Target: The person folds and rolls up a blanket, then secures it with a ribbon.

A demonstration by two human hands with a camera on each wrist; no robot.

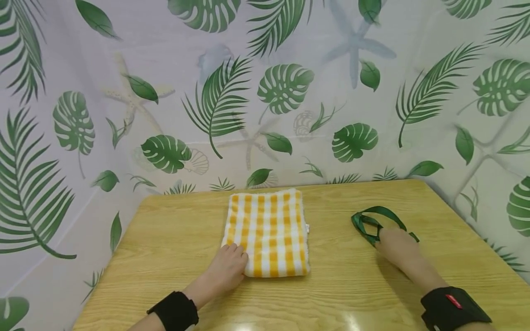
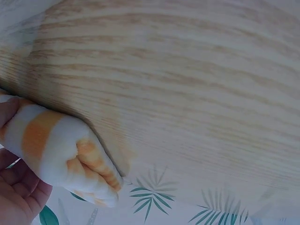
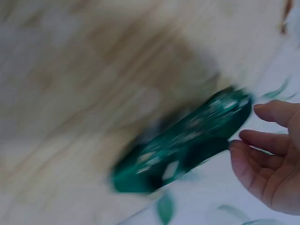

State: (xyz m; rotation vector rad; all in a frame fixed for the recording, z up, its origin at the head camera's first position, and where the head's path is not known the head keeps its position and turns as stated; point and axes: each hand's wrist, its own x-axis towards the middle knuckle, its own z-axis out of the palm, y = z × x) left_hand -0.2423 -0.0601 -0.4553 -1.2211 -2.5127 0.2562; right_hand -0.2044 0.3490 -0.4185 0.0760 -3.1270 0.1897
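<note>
A folded yellow-and-white checkered cloth [image 1: 269,225] lies on the wooden table. My left hand [image 1: 229,266] grips its near left corner. In the left wrist view, the thumb is over the folded edge of the cloth [image 2: 40,136] and the other fingers are under it. On the right lies a loop of glossy green ribbon [image 1: 387,210], with my right hand [image 1: 399,246] over its near side. The right wrist view shows the ribbon [image 3: 187,140] blurred, right at the fingertips of my right hand [image 3: 272,154]; thumb and index finger stand apart.
The wooden table [image 1: 178,230] reaches back to a wall covering [image 1: 314,151] printed with green leaves and starfish. A small white tag [image 1: 308,228] sticks out from the cloth's right edge. Each wrist wears a black band [image 1: 453,308].
</note>
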